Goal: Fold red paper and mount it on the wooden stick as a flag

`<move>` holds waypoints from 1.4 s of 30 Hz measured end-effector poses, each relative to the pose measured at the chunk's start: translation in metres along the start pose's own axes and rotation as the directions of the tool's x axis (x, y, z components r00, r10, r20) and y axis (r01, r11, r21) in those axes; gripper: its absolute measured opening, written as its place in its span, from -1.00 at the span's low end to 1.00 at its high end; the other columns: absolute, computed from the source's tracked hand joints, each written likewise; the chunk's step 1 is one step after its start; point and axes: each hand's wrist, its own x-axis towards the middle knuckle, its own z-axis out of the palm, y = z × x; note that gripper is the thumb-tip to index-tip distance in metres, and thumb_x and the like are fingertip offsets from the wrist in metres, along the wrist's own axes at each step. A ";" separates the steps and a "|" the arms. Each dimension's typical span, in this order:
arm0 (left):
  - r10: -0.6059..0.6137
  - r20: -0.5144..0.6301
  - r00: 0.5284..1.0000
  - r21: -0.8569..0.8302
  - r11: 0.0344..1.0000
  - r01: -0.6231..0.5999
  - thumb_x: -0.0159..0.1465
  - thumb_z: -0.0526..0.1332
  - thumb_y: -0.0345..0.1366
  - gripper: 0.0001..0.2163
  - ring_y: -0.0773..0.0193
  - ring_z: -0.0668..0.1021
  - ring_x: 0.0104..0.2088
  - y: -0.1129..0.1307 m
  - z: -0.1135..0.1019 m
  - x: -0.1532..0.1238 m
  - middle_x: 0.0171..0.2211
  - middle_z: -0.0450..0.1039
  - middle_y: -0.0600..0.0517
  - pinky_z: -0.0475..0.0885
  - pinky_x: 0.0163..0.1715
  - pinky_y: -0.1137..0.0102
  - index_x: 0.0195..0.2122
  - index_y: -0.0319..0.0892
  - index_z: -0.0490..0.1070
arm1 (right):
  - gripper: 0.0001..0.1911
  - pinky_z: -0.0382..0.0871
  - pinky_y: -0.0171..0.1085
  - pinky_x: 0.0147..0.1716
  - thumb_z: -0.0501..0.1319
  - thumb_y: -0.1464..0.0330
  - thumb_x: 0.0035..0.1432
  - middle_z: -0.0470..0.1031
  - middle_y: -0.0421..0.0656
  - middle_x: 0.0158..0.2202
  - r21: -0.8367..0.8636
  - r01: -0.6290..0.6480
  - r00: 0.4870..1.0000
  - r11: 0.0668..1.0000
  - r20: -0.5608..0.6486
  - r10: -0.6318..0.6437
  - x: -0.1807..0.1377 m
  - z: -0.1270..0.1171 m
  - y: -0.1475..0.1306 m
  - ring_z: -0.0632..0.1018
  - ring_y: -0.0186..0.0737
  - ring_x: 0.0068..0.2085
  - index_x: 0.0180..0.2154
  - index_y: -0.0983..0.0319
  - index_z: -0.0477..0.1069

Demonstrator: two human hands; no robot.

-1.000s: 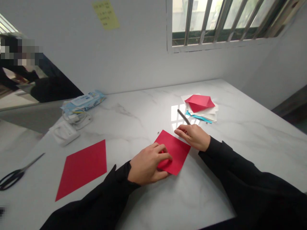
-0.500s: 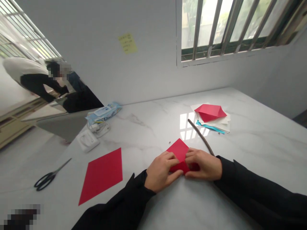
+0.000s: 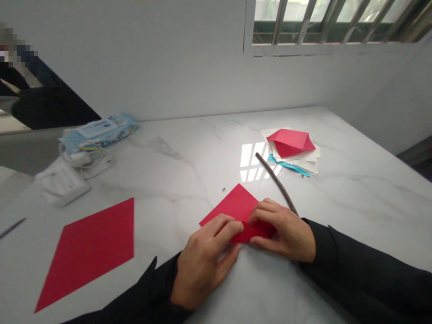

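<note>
A sheet of red paper (image 3: 236, 200) lies on the marble-patterned table with one corner pointing away from me. Its near part is folded over. My left hand (image 3: 211, 252) grips the near edge with bent fingers, the thumb low beside the fold. From the other side, my right hand (image 3: 280, 227) pinches the same folded edge, its fingers curled over the paper. The fingertips of both hands nearly meet at the middle, and they hide part of the fold. A second red sheet (image 3: 97, 245) lies flat to the left of my left hand.
A thin brown stick (image 3: 275, 179) lies beyond my right hand. Behind it, a folded red paper (image 3: 290, 141) rests on white and blue sheets (image 3: 293, 167). At left are a wipes pack (image 3: 101, 130), a white charger with cable (image 3: 65, 180) and a scissors tip (image 3: 12, 227). A person (image 3: 43, 99) is partly visible.
My view has tilted down and shifted right. My left hand has drawn back toward me, uncovering more of the red sheet's left side. My right hand still holds the fold.
</note>
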 end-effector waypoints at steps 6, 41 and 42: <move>-0.090 0.023 0.996 -0.018 0.996 0.091 0.20 0.32 -0.49 -0.43 0.26 0.65 -0.22 0.000 0.001 -0.002 -0.25 0.58 0.16 0.58 -0.23 0.38 0.21 0.02 0.24 | -0.87 0.39 -0.10 0.04 0.43 0.40 0.11 0.48 -0.10 -0.08 0.021 0.052 0.989 0.998 0.135 -0.054 -0.003 -0.008 0.001 0.42 -0.07 0.03 -0.36 0.20 0.50; 0.051 0.073 0.996 0.096 0.994 -0.057 0.38 0.22 -0.38 -0.89 0.20 0.53 -0.17 -0.010 -0.005 0.007 -0.20 0.49 0.00 0.51 -0.16 0.30 -0.13 -0.09 0.52 | -0.79 0.37 -0.13 -0.09 0.29 0.46 0.15 0.51 -0.12 -0.21 -0.079 0.070 0.995 0.994 0.069 -0.065 0.001 -0.006 0.000 0.43 -0.11 -0.14 -0.14 0.19 0.48; 0.059 0.065 0.996 0.108 0.992 -0.066 0.39 0.20 -0.39 -0.89 0.21 0.53 -0.18 -0.008 -0.005 0.007 -0.20 0.49 0.00 0.51 -0.17 0.31 -0.19 -0.09 0.52 | -0.79 0.37 -0.13 -0.08 0.29 0.46 0.15 0.51 -0.12 -0.21 -0.083 0.069 0.995 0.994 0.071 -0.063 0.000 -0.006 0.000 0.43 -0.11 -0.14 -0.14 0.19 0.48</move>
